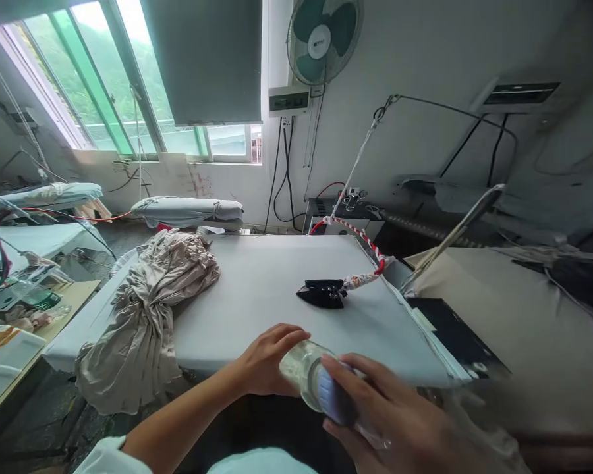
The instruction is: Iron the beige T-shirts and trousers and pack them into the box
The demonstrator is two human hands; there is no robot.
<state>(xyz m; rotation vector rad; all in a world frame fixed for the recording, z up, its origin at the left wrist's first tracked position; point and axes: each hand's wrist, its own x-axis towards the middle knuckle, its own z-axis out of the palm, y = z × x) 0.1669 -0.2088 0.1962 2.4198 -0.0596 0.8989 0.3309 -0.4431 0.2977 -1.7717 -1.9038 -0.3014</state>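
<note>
My left hand [271,359] is closed around the body of a see-through bottle [295,368], held tilted in front of me. My right hand [395,421] grips the ribbed lavender cap [332,395] at the bottle's mouth, fingers above and thumb below. The far side of this cap is hidden behind my fingers. Beyond both hands, a black iron [322,293] with a cloth-wrapped, red-banded cord rests on the white ironing table [257,276]. A bunched beige pleated fabric [153,303] lies over the table's left side and hangs off its front edge.
A dark flat panel [457,336] sits beside the table's right edge, near a slanting pole [454,237]. Padded sleeve boards [188,209] stand at the back left. A wall fan [321,41] hangs above. At far left is a white bin [10,362].
</note>
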